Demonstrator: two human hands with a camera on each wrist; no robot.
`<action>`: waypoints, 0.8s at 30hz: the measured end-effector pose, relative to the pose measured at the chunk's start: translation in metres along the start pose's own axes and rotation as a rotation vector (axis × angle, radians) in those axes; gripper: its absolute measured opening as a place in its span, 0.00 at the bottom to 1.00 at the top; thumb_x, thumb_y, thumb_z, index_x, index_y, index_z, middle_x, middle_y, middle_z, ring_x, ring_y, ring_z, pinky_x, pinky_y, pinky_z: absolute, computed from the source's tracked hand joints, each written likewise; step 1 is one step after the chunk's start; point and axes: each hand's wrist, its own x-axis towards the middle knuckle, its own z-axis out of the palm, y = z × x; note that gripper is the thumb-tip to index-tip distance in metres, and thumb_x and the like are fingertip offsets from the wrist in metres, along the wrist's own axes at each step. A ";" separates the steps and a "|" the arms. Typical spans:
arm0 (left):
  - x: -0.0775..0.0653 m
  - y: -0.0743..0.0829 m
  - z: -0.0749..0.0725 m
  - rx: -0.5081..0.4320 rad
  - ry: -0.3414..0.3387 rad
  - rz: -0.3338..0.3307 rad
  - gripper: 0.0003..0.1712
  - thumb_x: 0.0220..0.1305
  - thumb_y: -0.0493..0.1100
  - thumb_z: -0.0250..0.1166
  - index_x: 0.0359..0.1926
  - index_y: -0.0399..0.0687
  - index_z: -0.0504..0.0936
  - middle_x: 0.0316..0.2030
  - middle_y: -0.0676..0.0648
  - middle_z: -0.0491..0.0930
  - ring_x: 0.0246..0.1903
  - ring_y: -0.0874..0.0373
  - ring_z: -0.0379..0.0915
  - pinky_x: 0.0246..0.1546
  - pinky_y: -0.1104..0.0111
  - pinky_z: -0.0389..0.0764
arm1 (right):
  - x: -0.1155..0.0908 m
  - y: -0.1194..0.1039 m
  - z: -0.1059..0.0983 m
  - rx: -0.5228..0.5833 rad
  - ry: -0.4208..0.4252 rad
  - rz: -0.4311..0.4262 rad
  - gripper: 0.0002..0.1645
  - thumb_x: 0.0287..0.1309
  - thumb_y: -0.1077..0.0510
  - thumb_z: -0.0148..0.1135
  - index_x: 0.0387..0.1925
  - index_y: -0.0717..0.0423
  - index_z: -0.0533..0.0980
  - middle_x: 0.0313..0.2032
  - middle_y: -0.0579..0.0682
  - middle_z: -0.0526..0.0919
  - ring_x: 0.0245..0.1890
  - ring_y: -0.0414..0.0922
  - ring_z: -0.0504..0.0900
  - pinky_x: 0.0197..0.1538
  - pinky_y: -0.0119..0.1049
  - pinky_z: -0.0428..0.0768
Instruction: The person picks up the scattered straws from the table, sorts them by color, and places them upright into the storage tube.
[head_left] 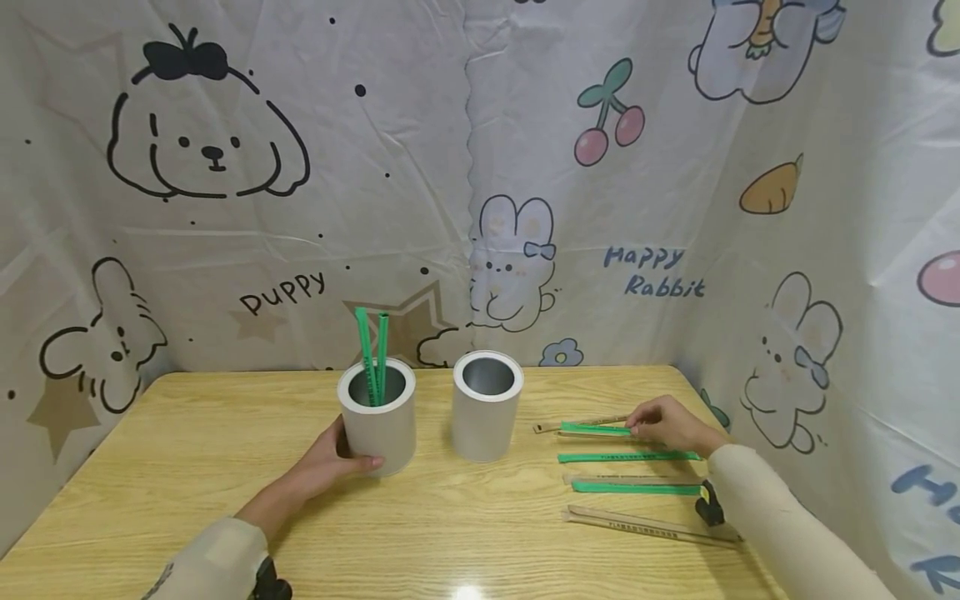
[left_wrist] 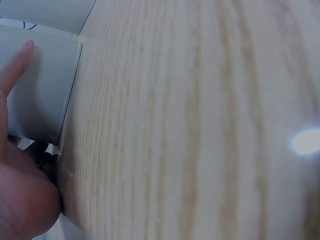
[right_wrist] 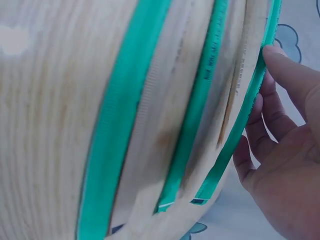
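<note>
My left hand (head_left: pixel 330 457) grips a white cylindrical cup (head_left: pixel 384 437) low on its side, thumb across the front. Two green-wrapped straws (head_left: pixel 382 350) lean inside that cup and stick up past its rim. Over at the right, my right hand (head_left: pixel 667 423) pinches a green-wrapped straw (head_left: pixel 592 429) near its right end. In the right wrist view, thumb and fingers hold the edge of this straw (right_wrist: pixel 231 145). Brown-wrapped straws (head_left: pixel 553 427) lie right by it. The left wrist view has my left thumb (left_wrist: pixel 19 65) against the cup wall (left_wrist: pixel 45 85).
A second white cup (head_left: pixel 484 425), dark inside, stands just right of the first. Toward me from the right hand lie a green straw (head_left: pixel 630 457), a green straw (head_left: pixel 637 488) beside a brown one, and brown straws (head_left: pixel 652 527). Printed cloth (head_left: pixel 420 167) hangs behind the wooden table (head_left: pixel 420 542).
</note>
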 end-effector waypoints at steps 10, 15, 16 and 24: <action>0.000 0.000 -0.001 0.000 0.000 0.018 0.63 0.60 0.46 0.74 0.80 0.37 0.38 0.78 0.31 0.48 0.78 0.32 0.45 0.77 0.40 0.51 | 0.004 -0.022 -0.013 0.026 0.013 -0.004 0.09 0.67 0.62 0.62 0.44 0.64 0.84 0.45 0.59 0.87 0.41 0.42 0.82 0.43 0.31 0.81; -0.001 0.000 -0.001 0.011 0.005 0.025 0.62 0.60 0.46 0.74 0.80 0.36 0.39 0.78 0.30 0.49 0.77 0.32 0.47 0.76 0.40 0.52 | 0.011 -0.051 -0.016 0.036 0.019 -0.041 0.11 0.69 0.59 0.62 0.47 0.61 0.83 0.47 0.58 0.86 0.45 0.44 0.84 0.48 0.34 0.82; -0.001 0.001 -0.001 0.013 0.007 0.024 0.62 0.60 0.46 0.74 0.79 0.36 0.40 0.78 0.30 0.50 0.77 0.31 0.47 0.76 0.40 0.52 | 0.012 -0.058 -0.015 0.036 0.024 -0.045 0.12 0.69 0.58 0.61 0.48 0.60 0.83 0.47 0.57 0.86 0.45 0.44 0.84 0.49 0.35 0.82; 0.000 -0.001 0.000 0.014 0.011 0.019 0.63 0.59 0.47 0.74 0.79 0.35 0.40 0.77 0.29 0.50 0.77 0.32 0.48 0.76 0.40 0.52 | 0.026 -0.121 -0.006 0.159 0.103 -0.028 0.15 0.71 0.56 0.60 0.52 0.60 0.81 0.51 0.56 0.83 0.47 0.43 0.81 0.56 0.43 0.80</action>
